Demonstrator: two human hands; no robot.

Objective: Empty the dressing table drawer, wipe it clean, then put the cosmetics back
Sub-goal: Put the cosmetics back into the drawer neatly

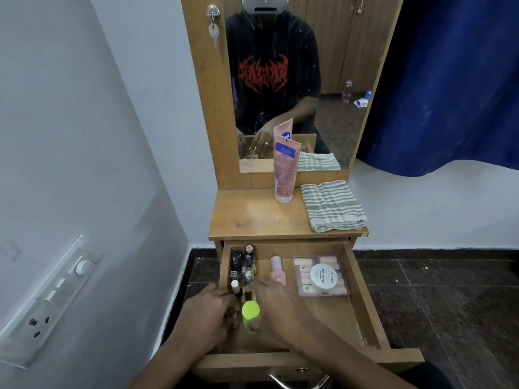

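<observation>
The wooden drawer (362, 299) of the dressing table is pulled out below the tabletop. Several small cosmetic bottles (243, 265) stand in a row along its left side. A pink bottle (278, 272) and a clear box of nail polish with a white round lid (323, 276) lie further right. Both hands are inside the drawer's front left corner. My left hand (207, 318) and my right hand (276, 307) close around a bottle with a neon green cap (250, 311). The bottle's body is mostly hidden by the fingers.
On the tabletop (252, 217) stands a pink tube (285, 169), with a folded striped cloth (332, 206) to its right. A mirror (337, 66) rises behind. A wall with a switch panel (53, 299) is close on the left; a blue curtain (449, 80) hangs at right.
</observation>
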